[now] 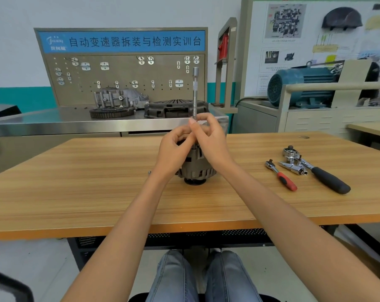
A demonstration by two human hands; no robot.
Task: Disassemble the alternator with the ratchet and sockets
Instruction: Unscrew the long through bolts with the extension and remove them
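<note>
A grey alternator point(196, 165) stands pulley-down in the middle of the wooden table point(75, 192). A long steel extension bar point(194, 94) rises upright from its top, with its square-drive end uppermost. My right hand point(209, 140) pinches the bar near its lower part. My left hand point(176, 149) rests against the alternator's top with fingers curled at the bar's base; what it grips is hidden. A small red-handled ratchet point(281, 176), a large black-handled ratchet point(320, 173) and several loose sockets point(293, 166) lie on the table to the right.
A small bolt point(149, 172) lies on the table just left of my left wrist. Behind the table stands a steel bench point(53, 123) with a pegboard, a gear ring and a clutch cover. A blue motor point(302, 86) sits at the back right.
</note>
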